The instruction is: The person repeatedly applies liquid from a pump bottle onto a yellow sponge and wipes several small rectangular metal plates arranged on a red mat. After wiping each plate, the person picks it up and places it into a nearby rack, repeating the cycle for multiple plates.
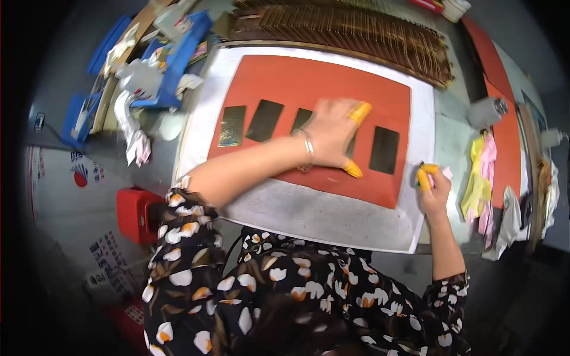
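My left hand (332, 133) reaches across an orange mat (320, 77), its fingers spread and yellow covers on the fingertips. The hand is above a dark rectangular plate (351, 148) that it mostly hides; whether it touches the plate I cannot tell. Several such plates lie in a row: a shinier plate (232, 126) at the left end, a tilted plate (265, 120), a partly hidden plate (301, 117) and a plate (385, 149) at the right. At the mat's right, my right hand (436, 188) is closed, with a small dark tip and a bit of pale material showing at its fingers.
The mat lies on a white board (320, 219). Behind it stands a brown rack (356, 35) of upright slats. Blue trays (184, 59) with a plastic bottle (139, 80) are at the left. To the right are a grey bottle (488, 111) and yellow and pink cloths (478, 175).
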Motion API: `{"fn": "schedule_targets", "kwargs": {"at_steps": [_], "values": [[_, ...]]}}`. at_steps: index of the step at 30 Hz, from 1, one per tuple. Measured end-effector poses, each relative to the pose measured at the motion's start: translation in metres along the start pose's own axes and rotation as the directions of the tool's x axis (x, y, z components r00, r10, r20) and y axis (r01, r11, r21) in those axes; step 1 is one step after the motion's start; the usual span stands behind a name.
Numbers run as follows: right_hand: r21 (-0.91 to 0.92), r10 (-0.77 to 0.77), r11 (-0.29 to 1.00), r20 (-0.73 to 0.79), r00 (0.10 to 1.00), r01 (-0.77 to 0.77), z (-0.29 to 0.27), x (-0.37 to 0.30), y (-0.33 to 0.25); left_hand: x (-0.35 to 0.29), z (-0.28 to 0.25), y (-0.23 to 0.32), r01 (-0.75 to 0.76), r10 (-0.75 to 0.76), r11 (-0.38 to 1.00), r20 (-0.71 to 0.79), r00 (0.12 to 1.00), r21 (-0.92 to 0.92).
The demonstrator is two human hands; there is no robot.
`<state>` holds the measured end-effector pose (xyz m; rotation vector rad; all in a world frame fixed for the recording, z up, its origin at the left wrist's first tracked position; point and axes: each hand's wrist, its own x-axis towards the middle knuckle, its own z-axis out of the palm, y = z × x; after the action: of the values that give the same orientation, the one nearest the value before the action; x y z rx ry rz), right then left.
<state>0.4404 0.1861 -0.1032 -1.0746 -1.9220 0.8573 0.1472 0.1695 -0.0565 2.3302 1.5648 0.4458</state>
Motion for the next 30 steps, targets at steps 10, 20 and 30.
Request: {"fn": "schedule_targets", "kwargs": {"at_steps": [10, 20, 30], "values": [[0.039, -0.06, 0.997, 0.014, 0.998, 0.06, 0.001, 0.005, -0.01, -0.004, -0.011, -0.008, 0.021, -0.064, 0.986, 0.257, 0.964, 0.166], [0.039, -0.07, 0.997, 0.034, 0.997, 0.069, 0.001, 0.004, -0.008, -0.012, -0.006, -0.002, 0.075, -0.086, 0.993, 0.133, 0.987, 0.087], [0.03, -0.076, 0.997, 0.042, 0.996, 0.075, 0.001, 0.003, -0.011, -0.017, 0.0, 0.001, 0.09, -0.104, 0.985, 0.089, 0.991, 0.145]]}}
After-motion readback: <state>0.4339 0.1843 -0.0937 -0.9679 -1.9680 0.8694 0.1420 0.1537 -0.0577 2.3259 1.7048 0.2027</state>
